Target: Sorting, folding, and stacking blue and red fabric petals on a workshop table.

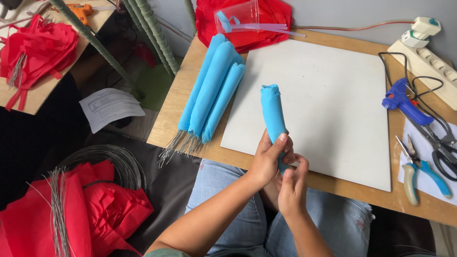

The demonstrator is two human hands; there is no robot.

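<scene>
One blue fabric roll (273, 112) stands tilted over the white board's (323, 104) near edge; left hand (270, 159) grip clenched round its lower part, right hand (293, 183) grip pinching its base. Three more blue rolls (212, 88) lie left of the board, glue gun (402, 102), scissors (440, 143) and pliers (421, 173) right of it on the tabletop (176, 109).

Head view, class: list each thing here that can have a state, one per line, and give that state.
blue roll: rolled up, lower end gripped
left hand: closed round the roll
right hand: pinching the roll's base
blue rolls: lying side by side on the table, wire stems sticking out
scissors: lying shut
pliers: lying, handles slightly apart
glue gun: lying on its side
clear cup: tipped over
</scene>
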